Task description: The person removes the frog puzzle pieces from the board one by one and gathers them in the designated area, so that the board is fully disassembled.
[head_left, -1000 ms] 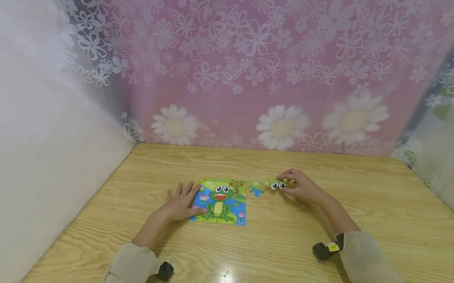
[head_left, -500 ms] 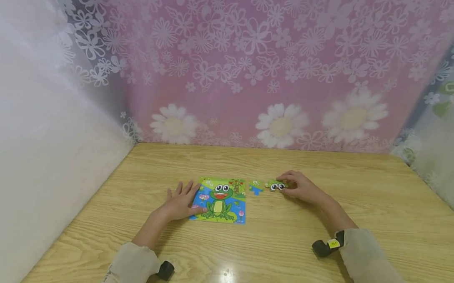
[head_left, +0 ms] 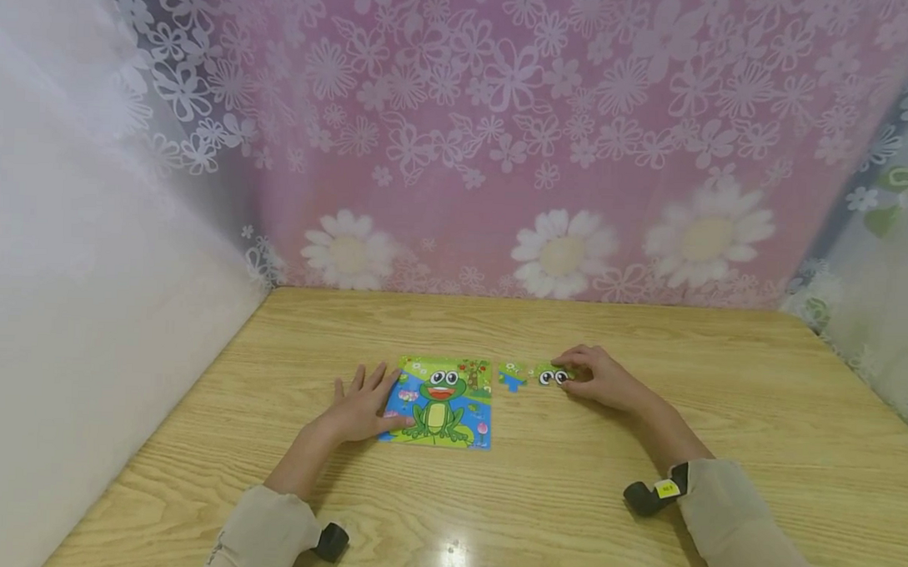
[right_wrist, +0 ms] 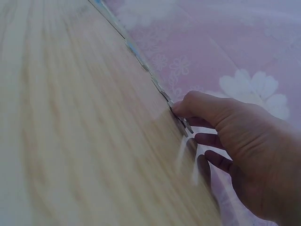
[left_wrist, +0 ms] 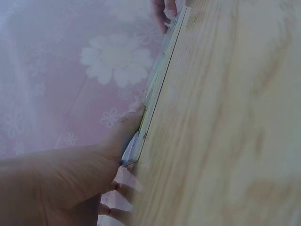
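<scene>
In the head view a square frog picture board (head_left: 438, 404) lies on the table. My left hand (head_left: 363, 410) rests spread over its left edge, the thumb on the picture and the other fingers pointing away along its side. To the board's right lies a jigsaw piece (head_left: 512, 376) in green and blue with a white flower. Beside that piece is another jigsaw piece (head_left: 548, 375) with two big frog eyes; my right hand (head_left: 604, 380) pinches it by its right side between thumb and fingers. The right wrist view shows this pinch edge-on, low at the tabletop (right_wrist: 94, 141).
The wooden table (head_left: 446, 508) runs back to a pink flowered curtain (head_left: 459, 150). A pale wall covering (head_left: 109, 263) stands along the left side. Black wrist cameras (head_left: 332, 543) sit at both sleeves.
My right hand has brought the eye piece slightly down and to the left, where it now lies flatter beside the flower piece. My left hand and the board stay in place.
</scene>
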Available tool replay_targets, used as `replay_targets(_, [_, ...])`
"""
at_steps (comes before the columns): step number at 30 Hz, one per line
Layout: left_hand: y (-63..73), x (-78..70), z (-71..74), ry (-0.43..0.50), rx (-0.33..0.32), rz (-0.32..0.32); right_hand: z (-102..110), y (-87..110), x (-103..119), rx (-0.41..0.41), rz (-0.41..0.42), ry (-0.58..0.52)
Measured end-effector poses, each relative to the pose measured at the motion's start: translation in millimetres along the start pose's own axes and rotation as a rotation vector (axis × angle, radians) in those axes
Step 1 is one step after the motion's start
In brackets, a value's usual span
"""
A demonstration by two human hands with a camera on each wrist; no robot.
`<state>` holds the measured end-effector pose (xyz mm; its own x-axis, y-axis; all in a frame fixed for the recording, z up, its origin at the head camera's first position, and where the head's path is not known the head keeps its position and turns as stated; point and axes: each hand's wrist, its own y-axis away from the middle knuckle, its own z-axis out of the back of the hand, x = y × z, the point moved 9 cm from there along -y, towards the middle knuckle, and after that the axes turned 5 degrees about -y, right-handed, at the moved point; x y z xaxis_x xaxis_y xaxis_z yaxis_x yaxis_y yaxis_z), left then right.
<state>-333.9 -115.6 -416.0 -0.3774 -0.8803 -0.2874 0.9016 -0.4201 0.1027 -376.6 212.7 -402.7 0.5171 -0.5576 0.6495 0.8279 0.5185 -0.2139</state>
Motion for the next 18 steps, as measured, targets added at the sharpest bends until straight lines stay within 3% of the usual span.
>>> replay_targets(18, [0.1,-0.2,-0.3,-0.011,0.006,0.007,0.5,1.0,0.7,0.006,-0.015,-0.006])
